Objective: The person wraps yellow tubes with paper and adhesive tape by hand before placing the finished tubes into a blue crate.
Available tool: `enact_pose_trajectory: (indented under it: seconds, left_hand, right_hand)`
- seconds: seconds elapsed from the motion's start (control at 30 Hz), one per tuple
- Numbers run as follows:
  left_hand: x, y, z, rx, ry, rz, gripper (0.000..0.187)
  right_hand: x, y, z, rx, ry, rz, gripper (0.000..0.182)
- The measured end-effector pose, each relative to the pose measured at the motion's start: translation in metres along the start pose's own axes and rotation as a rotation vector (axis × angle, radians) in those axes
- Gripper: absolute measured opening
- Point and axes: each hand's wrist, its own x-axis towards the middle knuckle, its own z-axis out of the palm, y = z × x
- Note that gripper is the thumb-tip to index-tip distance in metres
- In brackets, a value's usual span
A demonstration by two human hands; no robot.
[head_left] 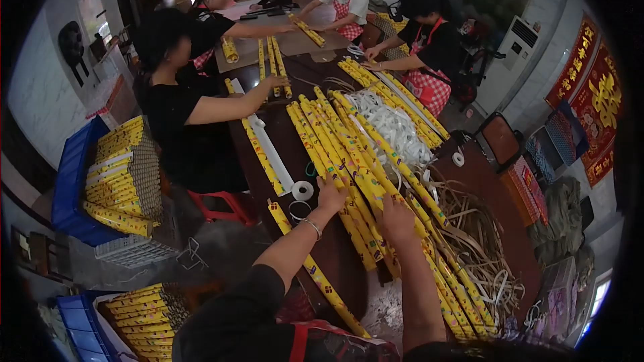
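Long yellow tubes with a small coloured print point(315, 137) lie side by side in a loose bundle on the dark table in front of me. My left hand point(332, 194) is closed on the left side of this bundle, about halfway along. My right hand point(397, 220) grips tubes on the right side, a little nearer to me. Both hands hide the parts of the tubes under them. A single yellow tube point(315, 271) lies to the left of my left forearm. A roll of white tape point(302, 191) rests near my left wrist.
White strips point(386, 124) and tangled brown strips point(473, 245) are heaped to the right. Co-workers stand along both table sides, handling tubes. A blue crate point(74, 184) packed with tubes and a red stool point(221, 206) stand at the left. A chair point(500, 135) is at the right.
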Motion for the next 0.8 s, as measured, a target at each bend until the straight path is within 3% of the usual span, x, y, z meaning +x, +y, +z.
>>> enact_pose_trajectory:
  seconds: [0.07, 0.13, 0.2, 0.23, 0.27, 0.3, 0.37, 0.4, 0.43, 0.5, 0.53, 0.57, 0.63, 0.77, 0.8]
  left_hand:
    - [0.017, 0.001, 0.007, 0.037, 0.074, 0.043, 0.085]
    - [0.019, 0.011, -0.004, 0.02, -0.06, -0.033, 0.084]
    - [0.017, 0.013, -0.009, 0.065, -0.093, -0.061, 0.083]
    - [0.011, 0.009, -0.013, -0.082, -0.131, -0.065, 0.081]
    - [0.024, -0.017, 0.005, 0.061, -0.072, 0.024, 0.078]
    - [0.006, -0.004, -0.007, 0.034, -0.096, -0.006, 0.071]
    - [-0.016, -0.008, -0.011, 0.029, -0.035, 0.121, 0.059]
    - [-0.029, -0.011, -0.003, 0.109, 0.301, 0.352, 0.047]
    - [-0.038, -0.009, 0.004, 0.106, 0.289, 0.354, 0.047]
    - [-0.053, -0.001, 0.011, -0.416, 0.089, 0.253, 0.042]
    - [-0.057, 0.009, 0.016, -0.704, -0.002, 0.029, 0.033]
    - [-0.056, 0.015, 0.011, -0.705, 0.001, 0.032, 0.033]
    - [-0.054, 0.033, 0.001, -1.147, -0.333, -0.355, 0.031]
    - [-0.04, 0.061, -0.014, -1.357, -0.229, -0.377, 0.032]
    - [-0.018, 0.043, -0.002, -1.486, -0.298, -0.396, 0.031]
  right_hand:
    - [0.005, 0.007, 0.011, -0.058, 0.077, -0.046, 0.046]
    - [0.006, 0.009, 0.021, -0.187, 0.229, -0.074, 0.045]
    - [0.004, 0.009, 0.021, -0.124, 0.225, -0.054, 0.043]
    - [-0.001, 0.01, 0.022, -0.137, 0.246, -0.034, 0.043]
    - [-0.007, 0.005, 0.011, -0.115, 0.196, -0.033, 0.044]
    - [-0.011, 0.006, 0.015, -0.061, 0.26, -0.06, 0.045]
    - [-0.024, 0.0, 0.015, 0.041, 0.302, -0.061, 0.046]
    - [-0.034, -0.003, 0.016, 0.038, 0.291, -0.041, 0.046]
    - [-0.038, -0.006, 0.016, 0.031, 0.294, -0.042, 0.046]
    - [-0.045, -0.017, 0.008, 0.037, 0.273, -0.033, 0.047]
    - [-0.048, -0.024, 0.003, 0.041, 0.273, -0.035, 0.047]
    - [-0.051, -0.029, -0.004, 0.045, 0.266, -0.035, 0.047]
    - [-0.057, -0.037, -0.011, 0.042, 0.257, -0.034, 0.047]
    - [-0.067, -0.05, -0.015, 0.054, 0.244, -0.065, 0.048]
    - [-0.067, -0.051, -0.016, 0.071, 0.222, -0.069, 0.048]
